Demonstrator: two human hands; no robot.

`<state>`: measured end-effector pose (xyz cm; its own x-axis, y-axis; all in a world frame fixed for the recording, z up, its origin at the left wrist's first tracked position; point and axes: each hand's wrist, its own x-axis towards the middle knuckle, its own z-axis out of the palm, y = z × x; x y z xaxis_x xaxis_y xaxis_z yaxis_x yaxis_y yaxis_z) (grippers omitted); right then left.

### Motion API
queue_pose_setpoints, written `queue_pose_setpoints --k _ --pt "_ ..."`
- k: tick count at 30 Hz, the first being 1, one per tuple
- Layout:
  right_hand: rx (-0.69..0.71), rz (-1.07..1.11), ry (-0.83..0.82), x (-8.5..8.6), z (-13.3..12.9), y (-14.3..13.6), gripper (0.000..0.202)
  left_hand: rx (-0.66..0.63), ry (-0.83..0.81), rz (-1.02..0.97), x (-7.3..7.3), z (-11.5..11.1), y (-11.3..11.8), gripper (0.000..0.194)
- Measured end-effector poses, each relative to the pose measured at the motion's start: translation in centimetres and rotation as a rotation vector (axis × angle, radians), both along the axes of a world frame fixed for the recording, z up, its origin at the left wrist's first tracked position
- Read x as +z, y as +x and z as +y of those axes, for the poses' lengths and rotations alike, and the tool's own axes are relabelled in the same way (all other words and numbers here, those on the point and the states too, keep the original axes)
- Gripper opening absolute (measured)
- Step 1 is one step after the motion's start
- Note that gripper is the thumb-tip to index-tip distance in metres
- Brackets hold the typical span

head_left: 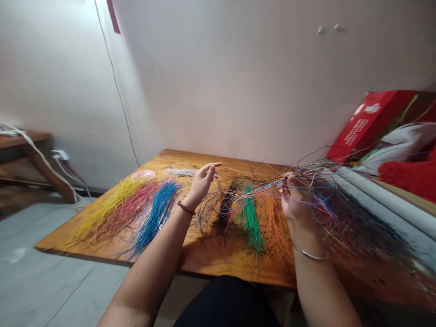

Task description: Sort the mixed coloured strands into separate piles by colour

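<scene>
My right hand [295,202] is closed around a loose bunch of mixed coloured wires [262,188], thin strands that stick out to both sides of it. My left hand [203,180] hovers over the table near a small pile of white wires [180,172]; its index finger is stretched out, the others are partly curled, and no strand shows clearly in it. Between the hands lie dark wires [226,204], green wires [252,222] and orange wires [275,225]. Blue wires [158,213] are left of my left forearm, beside red wires [131,211] and yellow wires [105,211].
A large tangled heap of dark, mixed wires [361,218] covers the right of the wooden table [204,254]. Behind it stand a red box [361,122] and red fluffy material [408,177]. A round pinkish disc [143,175] lies at the back left. The wall is directly behind.
</scene>
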<state>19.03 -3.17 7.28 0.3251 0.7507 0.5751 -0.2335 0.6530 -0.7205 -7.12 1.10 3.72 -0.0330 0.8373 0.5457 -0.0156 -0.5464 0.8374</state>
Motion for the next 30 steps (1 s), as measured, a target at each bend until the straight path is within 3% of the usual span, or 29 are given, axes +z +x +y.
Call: queue_pose_setpoints --k 6,10,24,30 --pt "0.025 0.090 -0.125 -0.9 1.2 2.1 0.035 -0.142 -0.179 -0.091 -0.5 0.0 0.6 0.048" --pt "0.051 0.128 -0.195 -1.6 2.6 3.6 0.037 -0.126 -0.248 -0.134 -0.7 0.1 0.9 0.047" --pt "0.182 0.204 -0.293 -3.3 4.7 4.4 0.035 -0.164 -0.263 -0.330 -0.4 -0.2 1.3 0.049" --pt "0.132 0.171 -0.293 -3.5 4.8 4.0 0.035 -0.180 -0.198 -0.446 -0.3 0.0 1.1 0.042"
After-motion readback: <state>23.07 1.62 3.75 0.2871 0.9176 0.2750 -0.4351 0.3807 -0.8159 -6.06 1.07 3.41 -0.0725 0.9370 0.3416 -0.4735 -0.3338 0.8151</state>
